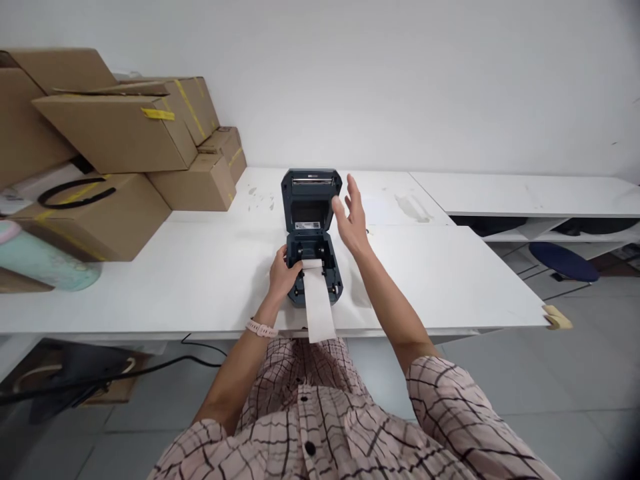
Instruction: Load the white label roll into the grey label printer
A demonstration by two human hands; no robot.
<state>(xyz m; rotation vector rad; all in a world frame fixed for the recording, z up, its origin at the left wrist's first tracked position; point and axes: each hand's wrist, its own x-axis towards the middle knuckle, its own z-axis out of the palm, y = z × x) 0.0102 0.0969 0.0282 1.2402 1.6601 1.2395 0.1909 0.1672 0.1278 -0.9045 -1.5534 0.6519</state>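
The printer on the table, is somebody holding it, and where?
The left hand grips the printer at the left side of its base, beside the paper strip. The right hand is open by the raised lid, holding nothing.

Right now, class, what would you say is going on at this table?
A person stands at a white table with a small dark label printer, its lid swung open. The left hand rests on the printer's left side, by the paper. A white paper strip runs out the front and hangs over the table edge. The right hand is open beside the raised lid. Cardboard boxes are stacked at the left.
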